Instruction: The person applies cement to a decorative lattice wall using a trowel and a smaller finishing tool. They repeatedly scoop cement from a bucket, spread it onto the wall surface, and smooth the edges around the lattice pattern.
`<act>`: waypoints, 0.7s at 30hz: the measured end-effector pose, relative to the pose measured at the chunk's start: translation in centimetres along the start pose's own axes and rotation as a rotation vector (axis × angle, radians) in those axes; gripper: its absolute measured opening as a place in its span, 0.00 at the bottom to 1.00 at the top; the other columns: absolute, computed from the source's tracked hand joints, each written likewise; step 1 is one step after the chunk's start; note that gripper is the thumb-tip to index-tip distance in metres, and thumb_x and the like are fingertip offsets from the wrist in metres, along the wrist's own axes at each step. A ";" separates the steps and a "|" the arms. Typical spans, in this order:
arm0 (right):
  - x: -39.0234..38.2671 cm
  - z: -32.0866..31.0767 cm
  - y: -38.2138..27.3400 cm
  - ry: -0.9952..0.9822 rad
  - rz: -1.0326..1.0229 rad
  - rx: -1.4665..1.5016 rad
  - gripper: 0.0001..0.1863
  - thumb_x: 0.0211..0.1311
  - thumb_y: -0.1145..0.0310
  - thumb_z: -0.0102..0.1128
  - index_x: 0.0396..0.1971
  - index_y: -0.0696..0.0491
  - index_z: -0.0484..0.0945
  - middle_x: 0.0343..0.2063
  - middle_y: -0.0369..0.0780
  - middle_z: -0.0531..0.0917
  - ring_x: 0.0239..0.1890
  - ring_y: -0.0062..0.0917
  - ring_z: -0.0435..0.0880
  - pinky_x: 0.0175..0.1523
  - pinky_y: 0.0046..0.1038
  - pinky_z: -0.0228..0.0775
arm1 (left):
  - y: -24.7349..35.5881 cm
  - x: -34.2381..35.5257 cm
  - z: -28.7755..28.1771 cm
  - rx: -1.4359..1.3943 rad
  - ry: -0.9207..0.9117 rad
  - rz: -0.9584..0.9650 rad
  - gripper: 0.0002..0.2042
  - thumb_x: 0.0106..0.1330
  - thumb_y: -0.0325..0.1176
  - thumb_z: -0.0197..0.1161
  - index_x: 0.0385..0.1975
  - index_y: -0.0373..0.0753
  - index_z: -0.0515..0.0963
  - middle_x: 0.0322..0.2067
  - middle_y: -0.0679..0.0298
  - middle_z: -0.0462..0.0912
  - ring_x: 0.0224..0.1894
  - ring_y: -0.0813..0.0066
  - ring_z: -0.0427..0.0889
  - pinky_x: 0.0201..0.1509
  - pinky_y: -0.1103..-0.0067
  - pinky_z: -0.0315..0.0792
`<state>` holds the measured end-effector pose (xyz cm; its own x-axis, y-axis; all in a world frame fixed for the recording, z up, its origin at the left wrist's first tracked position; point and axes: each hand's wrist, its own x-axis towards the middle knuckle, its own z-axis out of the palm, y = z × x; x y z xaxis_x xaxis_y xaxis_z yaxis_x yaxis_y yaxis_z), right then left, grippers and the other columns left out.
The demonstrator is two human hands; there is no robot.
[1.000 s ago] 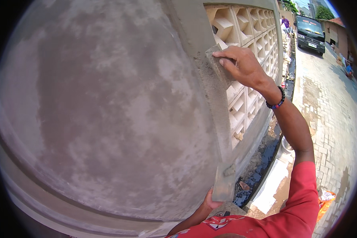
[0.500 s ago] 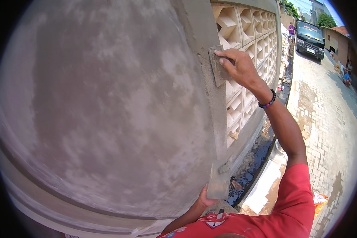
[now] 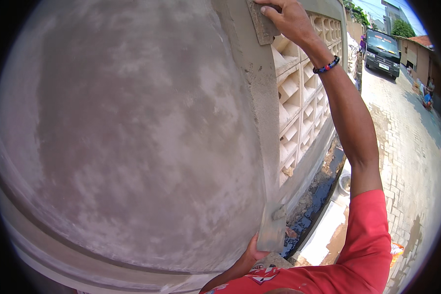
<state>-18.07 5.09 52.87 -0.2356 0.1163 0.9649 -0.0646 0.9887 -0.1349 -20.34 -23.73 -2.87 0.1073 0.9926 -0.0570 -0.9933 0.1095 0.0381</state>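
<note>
My right hand (image 3: 290, 20) is raised at the top, closed round a flat plastering float (image 3: 264, 30). The float lies against the edge strip of fresh grey plaster (image 3: 263, 98) beside the breeze blocks (image 3: 299, 83). Low down near my body, my left hand (image 3: 253, 249) grips the lower end of a flat grey board (image 3: 270, 237). A small lump of wet mortar (image 3: 279, 213) sits at the board's upper part. To the left of the strip spreads the broad plastered wall (image 3: 147, 122), patchy with damp.
A ditch with dark water (image 3: 306, 223) runs along the wall's foot. Beyond it are a bucket (image 3: 344, 183) and a paved lane (image 3: 402, 147). A dark vehicle (image 3: 383, 51) stands up the lane. People sit at the far right, one in blue (image 3: 428, 99).
My right hand has slid the float upward along the edge strip, and the arm has stretched out. My left hand stays low with the board, nearly in place.
</note>
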 end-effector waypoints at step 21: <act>5.9 -0.7 -4.3 -0.045 -0.008 -0.148 0.15 0.58 0.75 0.49 0.45 0.58 0.78 0.33 0.42 0.83 0.35 0.23 0.80 0.40 0.24 0.73 | 0.7 -0.8 4.9 0.021 -0.253 -0.080 0.24 0.62 0.43 0.48 0.55 0.36 0.68 0.53 0.57 0.73 0.54 0.62 0.74 0.60 0.63 0.65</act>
<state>-18.52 1.57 59.27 -0.2794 0.1073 0.9542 0.0764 0.9931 -0.0893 -20.94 -24.15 2.07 0.1959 0.9619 0.1907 -0.9803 0.1868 0.0645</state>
